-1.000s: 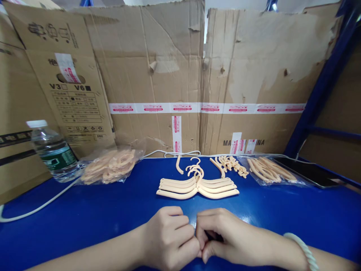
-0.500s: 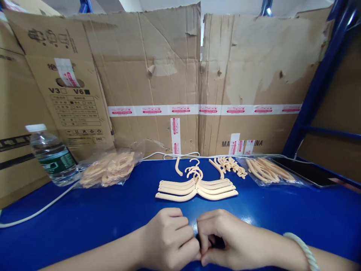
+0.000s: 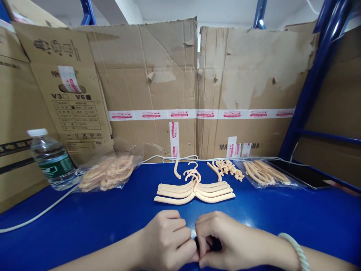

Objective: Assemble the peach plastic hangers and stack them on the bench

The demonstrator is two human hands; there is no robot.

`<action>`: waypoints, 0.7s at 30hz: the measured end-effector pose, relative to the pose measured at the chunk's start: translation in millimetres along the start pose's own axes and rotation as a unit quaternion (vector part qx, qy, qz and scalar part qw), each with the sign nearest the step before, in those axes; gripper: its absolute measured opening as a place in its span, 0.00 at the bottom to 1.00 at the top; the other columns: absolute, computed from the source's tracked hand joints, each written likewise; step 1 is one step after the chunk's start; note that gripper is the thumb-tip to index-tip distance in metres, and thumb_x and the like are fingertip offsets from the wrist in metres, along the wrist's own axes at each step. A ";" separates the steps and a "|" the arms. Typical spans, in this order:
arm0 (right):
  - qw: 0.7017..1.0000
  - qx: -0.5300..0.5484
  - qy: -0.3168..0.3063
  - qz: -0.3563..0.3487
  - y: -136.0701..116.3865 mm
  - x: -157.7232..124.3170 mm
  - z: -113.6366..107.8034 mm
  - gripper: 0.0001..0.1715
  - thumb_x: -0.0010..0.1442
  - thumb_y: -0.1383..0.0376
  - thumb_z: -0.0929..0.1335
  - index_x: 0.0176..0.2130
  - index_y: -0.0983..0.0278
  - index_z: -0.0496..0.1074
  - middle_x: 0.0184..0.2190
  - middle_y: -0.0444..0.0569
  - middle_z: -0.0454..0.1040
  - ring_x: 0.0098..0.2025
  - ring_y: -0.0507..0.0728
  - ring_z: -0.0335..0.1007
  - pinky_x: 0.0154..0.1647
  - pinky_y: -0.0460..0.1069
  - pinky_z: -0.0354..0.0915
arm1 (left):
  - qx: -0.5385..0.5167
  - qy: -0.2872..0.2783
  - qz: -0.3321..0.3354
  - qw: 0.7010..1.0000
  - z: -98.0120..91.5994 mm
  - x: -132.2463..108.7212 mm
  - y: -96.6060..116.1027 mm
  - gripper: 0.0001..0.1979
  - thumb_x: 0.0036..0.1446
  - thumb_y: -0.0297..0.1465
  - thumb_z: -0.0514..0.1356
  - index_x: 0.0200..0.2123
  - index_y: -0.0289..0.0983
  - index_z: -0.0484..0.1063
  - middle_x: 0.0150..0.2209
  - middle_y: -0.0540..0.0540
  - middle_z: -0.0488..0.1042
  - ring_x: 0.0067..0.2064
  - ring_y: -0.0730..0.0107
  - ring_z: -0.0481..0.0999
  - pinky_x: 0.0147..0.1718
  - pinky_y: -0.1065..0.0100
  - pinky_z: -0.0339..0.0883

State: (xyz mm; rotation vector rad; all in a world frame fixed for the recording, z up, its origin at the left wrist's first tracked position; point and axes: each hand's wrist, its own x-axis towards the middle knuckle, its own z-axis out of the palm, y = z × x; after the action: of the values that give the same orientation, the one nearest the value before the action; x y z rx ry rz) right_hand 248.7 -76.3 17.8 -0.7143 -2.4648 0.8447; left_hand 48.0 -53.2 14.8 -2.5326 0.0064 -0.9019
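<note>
My left hand [image 3: 172, 239] is curled into a fist low in the middle of the view. Touching it at the fingertips is my right hand [image 3: 222, 239], its fingers bent inward round a dark hollow. Nothing shows in either hand. Just beyond them, a neat overlapping row of cream plastic hangers [image 3: 175, 201] lies on the blue table [image 3: 113, 222], hooks pointing away from me. A loose curved hanger arm [image 3: 177, 170] rests behind on the left, and another hanger arm [image 3: 214, 171] on the right beside a pile of small hooks [image 3: 229, 169].
A water bottle [image 3: 55, 162] stands at the left near a clear bag of cream parts [image 3: 108, 173]. At the right lie a second bag of hanger arms [image 3: 266, 173] and a dark tablet [image 3: 301, 174]. A white cable [image 3: 39, 214] runs along cardboard panels [image 3: 146, 90].
The view has tilted up and shifted slightly, so the scene sits a little lower. Both hands keep the same closed pose against each other, and nothing on the table has moved.
</note>
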 end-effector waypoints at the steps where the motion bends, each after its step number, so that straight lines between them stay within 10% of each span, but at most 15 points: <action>1: 1.000 0.000 -0.001 -0.002 0.4 0.0 -0.2 0.13 0.51 0.68 0.74 0.24 0.65 0.67 0.23 0.38 0.64 0.25 0.47 0.59 0.27 0.42 0.55 | 0.003 0.001 -0.002 1.000 0.0 0.0 0.0 0.26 0.68 0.28 0.48 0.15 0.36 0.61 0.15 0.51 0.57 0.18 0.70 0.52 0.18 0.64 0.44; 10: 0.997 0.049 0.036 0.036 -2.5 0.2 -45.1 0.16 0.50 0.57 0.76 0.29 0.65 0.73 0.26 0.42 0.70 0.28 0.50 0.64 0.29 0.44 0.61 | 0.078 0.001 -0.014 0.997 -9.1 -5.3 -25.6 0.21 0.66 0.31 0.54 0.19 0.37 0.62 0.16 0.53 0.61 0.18 0.72 0.59 0.20 0.65 0.47; 16: 0.980 -0.134 0.130 0.072 38.8 30.8 -93.3 0.11 0.56 0.62 0.72 0.28 0.65 0.71 0.25 0.43 0.74 0.28 0.51 0.70 0.28 0.44 0.63 | 0.040 -0.150 -0.243 0.958 -14.7 -8.7 -70.8 0.08 0.63 0.31 0.53 0.33 0.36 0.69 0.28 0.48 0.75 0.28 0.68 0.73 0.27 0.68 0.58; 21: 0.958 -0.237 0.125 0.099 82.1 65.1 -117.7 0.10 0.63 0.68 0.66 0.31 0.67 0.75 0.30 0.48 0.78 0.34 0.55 0.75 0.39 0.50 0.68 | -0.012 -0.206 -0.304 0.930 -3.1 -8.1 -107.6 0.05 0.59 0.25 0.56 0.35 0.37 0.72 0.35 0.47 0.77 0.35 0.64 0.77 0.32 0.68 0.65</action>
State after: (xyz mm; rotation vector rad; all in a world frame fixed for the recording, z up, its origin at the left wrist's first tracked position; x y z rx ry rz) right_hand 289.6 68.9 63.6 -1.1712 -2.4014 0.1954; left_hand 24.4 43.6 56.6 -2.7344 -0.9432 -0.5430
